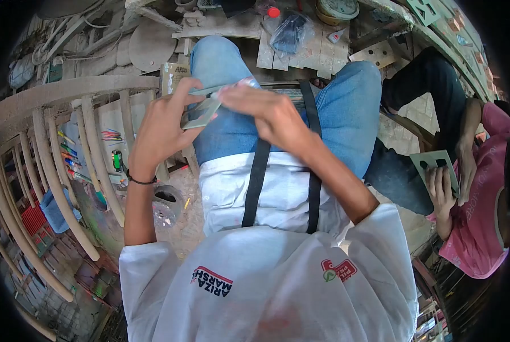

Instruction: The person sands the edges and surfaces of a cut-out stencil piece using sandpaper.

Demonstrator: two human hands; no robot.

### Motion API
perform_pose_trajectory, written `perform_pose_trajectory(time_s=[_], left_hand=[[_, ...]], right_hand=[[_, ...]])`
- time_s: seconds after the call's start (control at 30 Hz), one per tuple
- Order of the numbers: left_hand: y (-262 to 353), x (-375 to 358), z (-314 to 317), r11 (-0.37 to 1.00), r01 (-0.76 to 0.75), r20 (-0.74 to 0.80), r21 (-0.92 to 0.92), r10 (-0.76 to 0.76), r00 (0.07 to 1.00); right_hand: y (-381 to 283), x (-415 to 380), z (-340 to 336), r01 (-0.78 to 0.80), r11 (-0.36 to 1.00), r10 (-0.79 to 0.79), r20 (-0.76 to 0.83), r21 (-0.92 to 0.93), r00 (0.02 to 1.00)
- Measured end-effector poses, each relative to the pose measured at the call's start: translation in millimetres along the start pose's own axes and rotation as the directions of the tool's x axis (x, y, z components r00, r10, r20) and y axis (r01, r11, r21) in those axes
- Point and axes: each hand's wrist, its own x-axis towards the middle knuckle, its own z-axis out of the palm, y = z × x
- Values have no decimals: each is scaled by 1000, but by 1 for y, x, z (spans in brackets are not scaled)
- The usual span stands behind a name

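Observation:
My left hand (166,122) grips a thin, pale green flat panel (201,118) with an opening cut in it, thumb on one side and fingers on the other. The panel is tilted above my left thigh. My right hand (269,111) is closed at the panel's far right edge, its fingertips smeared by motion. Something small, pinkish and white (240,86) shows at those fingertips; what it is I cannot make out.
A person in a pink shirt (477,199) sits at the right, holding a similar green panel (420,161). A curved wooden slatted frame (72,94) stands at my left. Ahead, a low wooden platform (329,54) bears a plastic bag (292,34) and a round tub (337,8).

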Motion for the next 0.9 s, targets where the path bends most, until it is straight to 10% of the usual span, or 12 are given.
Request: perform_pose_trajectory(time_s=[0.9], left_hand=[[3,7,-3,996,-70,44,47,68,997]], right_hand=[[-33,-2,0,39,983,-33,-37,180,999]])
